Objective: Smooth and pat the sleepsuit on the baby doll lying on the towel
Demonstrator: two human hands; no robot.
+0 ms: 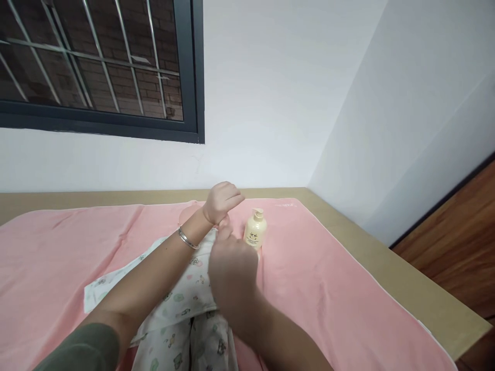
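A doll in white printed baby clothes (181, 304) lies on a pink towel (328, 273), its head mostly hidden behind my arms. My left hand (221, 202), with a silver bangle on the wrist, reaches over the doll's head area with fingers curled; what it grips is hidden. My right hand (232, 275) hovers over the doll's chest, blurred by motion, its back towards me, fingertips near the doll's neck. A cream pump bottle (255, 229) stands upright just right of both hands.
The towel covers a tan table (425, 299) pushed into a corner of white walls. A barred dark-framed window (104, 72) is at upper left. Wooden floor (460, 247) shows beyond the table's right edge.
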